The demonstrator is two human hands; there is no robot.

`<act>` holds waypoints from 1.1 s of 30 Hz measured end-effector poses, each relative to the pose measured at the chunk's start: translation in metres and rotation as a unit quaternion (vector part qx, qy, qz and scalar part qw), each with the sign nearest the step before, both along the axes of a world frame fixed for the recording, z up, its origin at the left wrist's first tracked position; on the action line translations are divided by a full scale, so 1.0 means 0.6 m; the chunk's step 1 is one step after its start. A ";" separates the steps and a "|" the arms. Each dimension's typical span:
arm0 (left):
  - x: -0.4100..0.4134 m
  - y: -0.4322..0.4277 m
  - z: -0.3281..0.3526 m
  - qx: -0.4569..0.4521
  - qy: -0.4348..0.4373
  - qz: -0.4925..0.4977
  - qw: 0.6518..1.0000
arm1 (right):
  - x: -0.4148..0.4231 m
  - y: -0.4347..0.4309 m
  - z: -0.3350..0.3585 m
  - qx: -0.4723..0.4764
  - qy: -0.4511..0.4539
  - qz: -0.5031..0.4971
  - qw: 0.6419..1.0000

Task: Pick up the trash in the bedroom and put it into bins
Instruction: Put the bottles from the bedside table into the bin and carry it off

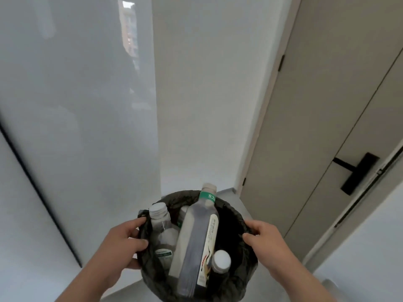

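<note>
Crinkled black plastic bin liner point(241, 216), clear bottles point(197, 243)

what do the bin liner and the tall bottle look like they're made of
The liner looks like thin black plastic film, matte: it crinkles and bunches at the rim. The tall bottle is probably clear glossy plastic: see-through, with a printed label. Its cap is opaque off-white, likely plastic.

bin point(152, 277) btm cropped, small bottle point(162, 232) label blurred
</note>
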State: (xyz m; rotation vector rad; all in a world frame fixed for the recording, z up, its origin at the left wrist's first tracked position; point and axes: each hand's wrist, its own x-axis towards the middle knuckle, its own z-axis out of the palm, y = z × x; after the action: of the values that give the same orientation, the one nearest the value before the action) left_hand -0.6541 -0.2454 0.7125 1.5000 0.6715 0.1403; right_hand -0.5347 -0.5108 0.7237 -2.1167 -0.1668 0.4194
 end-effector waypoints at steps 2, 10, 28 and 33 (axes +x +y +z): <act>0.067 0.003 0.008 0.006 -0.007 -0.032 0.999 | 0.040 -0.008 0.005 0.009 0.008 -0.039 0.999; 0.320 -0.044 -0.001 -0.002 0.001 -0.112 0.994 | 0.205 -0.077 0.000 0.041 0.003 -0.133 0.990; 0.809 -0.108 -0.034 0.009 0.054 -0.006 0.998 | 0.798 -0.115 -0.065 0.054 0.004 -0.050 0.997; 0.932 -0.053 -0.061 0.007 0.057 0.015 0.998 | 0.951 -0.052 -0.102 0.041 0.021 -0.024 0.999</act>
State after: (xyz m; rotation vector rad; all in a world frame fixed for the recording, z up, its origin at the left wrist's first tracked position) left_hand -0.0949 -0.2772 0.6758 1.5210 0.7860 0.0836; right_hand 0.0359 -0.5421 0.6627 -2.0254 -0.1063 0.4215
